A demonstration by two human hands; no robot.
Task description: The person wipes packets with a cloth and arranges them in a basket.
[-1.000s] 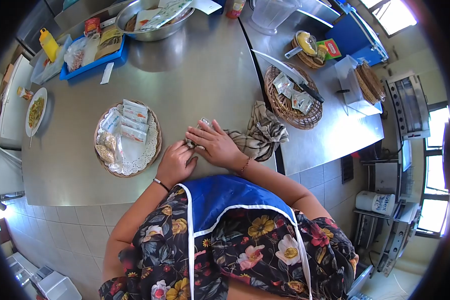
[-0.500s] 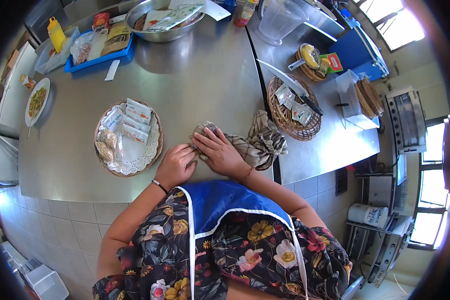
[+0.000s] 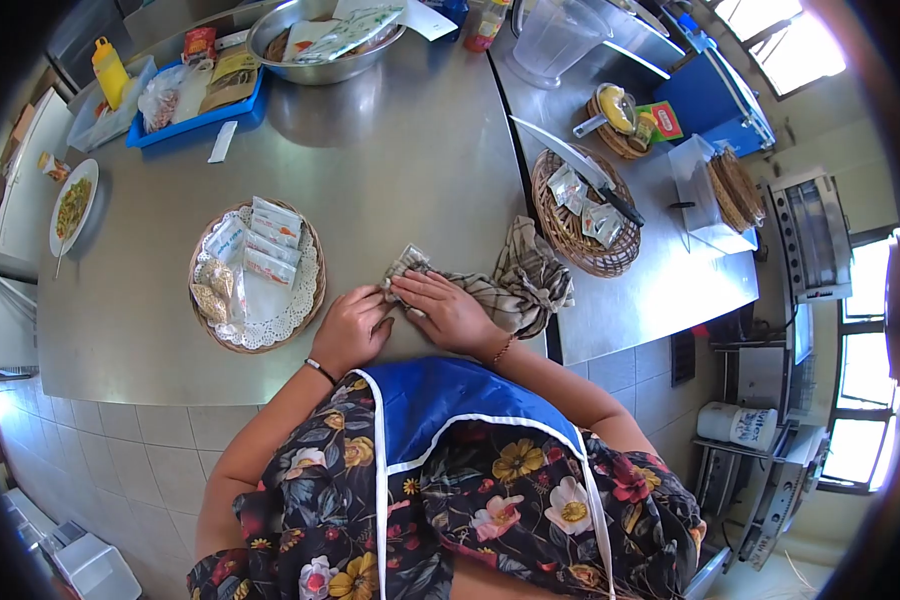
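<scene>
A checked beige-and-brown cloth (image 3: 525,270) lies bunched on the steel table by the front edge. My right hand (image 3: 448,313) rests over its left end, fingers bent down onto the fabric. My left hand (image 3: 355,328) is closed beside it, its fingertips pinching the cloth's left edge. A pale, shiny corner pokes out past my right fingers; I cannot make out what it is. Left of my hands sits a round wicker basket (image 3: 317,310) lined with a white doily, holding several white sachets (image 3: 272,245) and small bags of brown granules (image 3: 213,290).
On the right, a wicker basket (image 3: 620,262) holds sachets, with a large knife (image 3: 580,165) across it. A metal bowl (image 3: 345,70), blue tray (image 3: 195,128) and clear jug (image 3: 555,45) stand at the back. A plate of food (image 3: 91,185) sits far left.
My right fingers have drawn back and curled more over the cloth. Its top end now sticks up beyond them, with a pale corner showing. My left hand has barely moved.
</scene>
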